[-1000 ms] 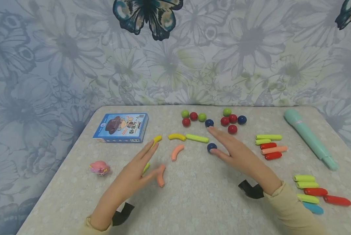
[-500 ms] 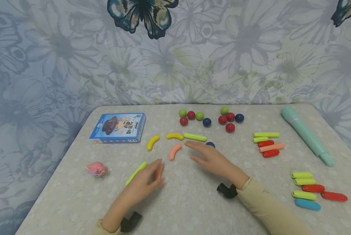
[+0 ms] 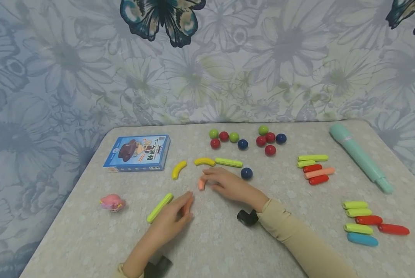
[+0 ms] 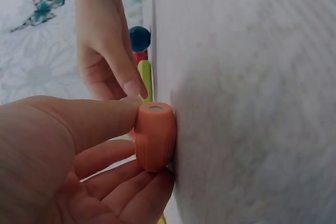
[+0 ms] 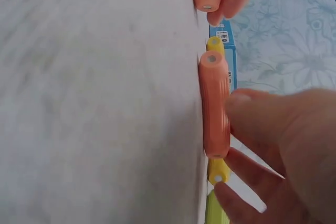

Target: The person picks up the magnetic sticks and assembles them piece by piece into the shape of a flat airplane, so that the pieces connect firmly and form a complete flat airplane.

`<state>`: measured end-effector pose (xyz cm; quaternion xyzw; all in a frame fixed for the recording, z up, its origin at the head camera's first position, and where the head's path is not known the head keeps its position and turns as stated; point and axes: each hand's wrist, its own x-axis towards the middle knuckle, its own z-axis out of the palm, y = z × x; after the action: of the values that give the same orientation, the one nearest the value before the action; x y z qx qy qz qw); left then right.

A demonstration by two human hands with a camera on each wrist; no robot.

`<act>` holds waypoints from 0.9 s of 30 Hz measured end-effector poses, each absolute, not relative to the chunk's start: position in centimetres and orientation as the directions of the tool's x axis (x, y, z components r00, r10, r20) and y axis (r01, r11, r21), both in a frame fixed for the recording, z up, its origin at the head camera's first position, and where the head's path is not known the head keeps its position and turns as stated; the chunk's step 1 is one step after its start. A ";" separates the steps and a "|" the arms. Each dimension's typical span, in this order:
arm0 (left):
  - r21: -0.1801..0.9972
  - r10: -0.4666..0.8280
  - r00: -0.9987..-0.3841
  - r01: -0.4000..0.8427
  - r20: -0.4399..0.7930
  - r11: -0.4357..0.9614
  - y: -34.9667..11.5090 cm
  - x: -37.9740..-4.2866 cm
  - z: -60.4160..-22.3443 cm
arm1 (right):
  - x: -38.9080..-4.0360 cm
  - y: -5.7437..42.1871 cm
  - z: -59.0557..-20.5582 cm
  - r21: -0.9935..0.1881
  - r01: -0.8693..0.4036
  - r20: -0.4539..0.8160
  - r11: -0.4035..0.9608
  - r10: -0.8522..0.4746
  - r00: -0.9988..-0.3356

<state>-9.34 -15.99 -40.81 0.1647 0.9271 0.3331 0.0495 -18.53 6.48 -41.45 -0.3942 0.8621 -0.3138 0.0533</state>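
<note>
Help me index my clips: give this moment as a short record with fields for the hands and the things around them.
Left hand: holds one orange piece between thumb and fingers
Right hand: thumb and fingers at another orange piece; whether it grips is unclear
Beside left hand: green stick
Beside right hand: navy ball
Left side: blue box, pink toy
Right side: turquoise rod
Surface: pale tabletop

The left hand point(image 4: 63, 140) holds an orange stick point(image 4: 156, 142) between thumb and fingers at the pale tabletop point(image 4: 252, 103), with the right hand point(image 4: 105, 45) just beyond, near a green stick point(image 4: 146, 74) and a dark blue ball point(image 4: 140, 39), before a wall point(image 4: 42, 72) bearing a teal butterfly point(image 4: 45, 4).
</note>
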 end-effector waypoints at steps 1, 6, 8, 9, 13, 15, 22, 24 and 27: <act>0.645 0.332 -0.943 0.265 0.019 0.717 -16.0 -9.3 -40.9 | -18.6 6.4 -41.5 -0.575 -0.644 0.164 0.504 -0.701 -0.694; 0.701 0.291 -0.956 0.235 0.041 0.673 -16.0 -9.4 -41.1 | -19.0 5.9 -41.8 -0.563 -0.598 0.197 0.571 -0.610 -0.767; 0.713 0.272 -0.961 0.228 0.054 0.663 -16.0 -9.5 -41.1 | -19.1 5.8 -41.8 -0.553 -0.579 0.197 0.598 -0.582 -0.789; 0.709 0.264 -0.963 0.229 0.062 0.667 -16.0 -9.5 -41.2 | -19.1 5.7 -41.8 -0.550 -0.568 0.191 0.612 -0.571 -0.799; 0.690 0.236 -0.966 0.241 0.104 0.682 -15.8 -9.6 -41.2 | -19.0 5.6 -41.6 -0.541 -0.547 0.183 0.639 -0.546 -0.818; 0.685 0.223 -0.968 0.242 0.118 0.688 -15.7 -9.7 -41.1 | -18.8 5.8 -41.5 -0.545 -0.536 0.170 0.645 -0.541 -0.824; 0.685 0.180 -0.979 0.198 0.100 0.701 -15.3 -9.8 -40.9 | -17.1 7.1 -41.2 -0.554 -0.542 0.207 0.632 -0.527 -0.825; 0.677 0.178 -0.979 0.198 0.100 0.709 -15.2 -9.8 -40.8 | -16.4 7.6 -41.3 -0.556 -0.545 0.221 0.627 -0.521 -0.825; 0.676 0.185 -0.978 0.202 0.098 0.709 -14.8 -9.8 -40.6 | -15.6 8.3 -41.4 -0.552 -0.534 0.228 0.640 -0.500 -0.835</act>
<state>-9.83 -14.81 -40.62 0.1045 0.9242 0.3672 -0.0117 -15.55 8.28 -41.41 -0.2857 0.9052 -0.3135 -0.0271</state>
